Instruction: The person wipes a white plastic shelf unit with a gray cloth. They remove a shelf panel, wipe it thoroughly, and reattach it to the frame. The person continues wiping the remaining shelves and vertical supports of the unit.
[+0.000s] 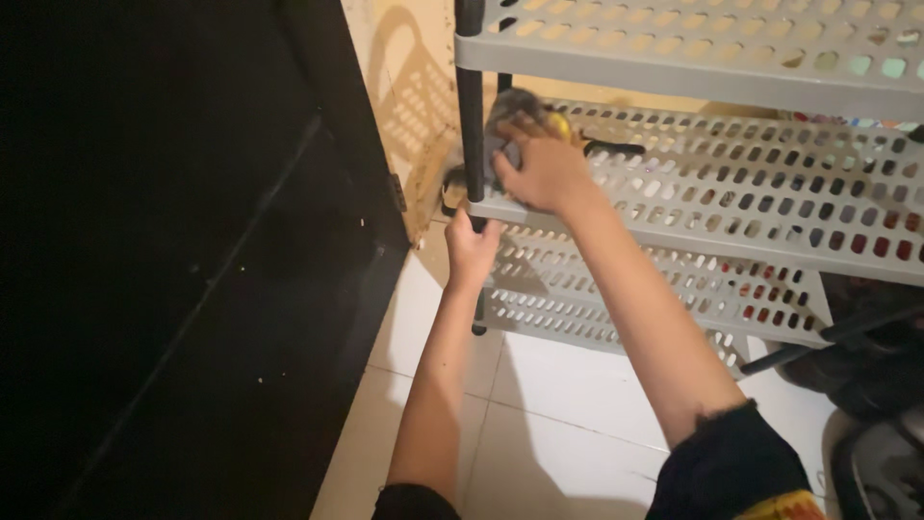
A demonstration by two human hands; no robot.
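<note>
Your right hand covers most of the grey cloth, so you cannot tell the cloth's full shape or how it is gripped. A small yellow object beside the hand is too blurred to identify. Your left hand wraps the black post; its fingertips are hidden behind the post. The grey shelf rack is cut off by the top and right edges. The dark panel at left shows no readable detail. Dark items at lower right are indistinct.
</note>
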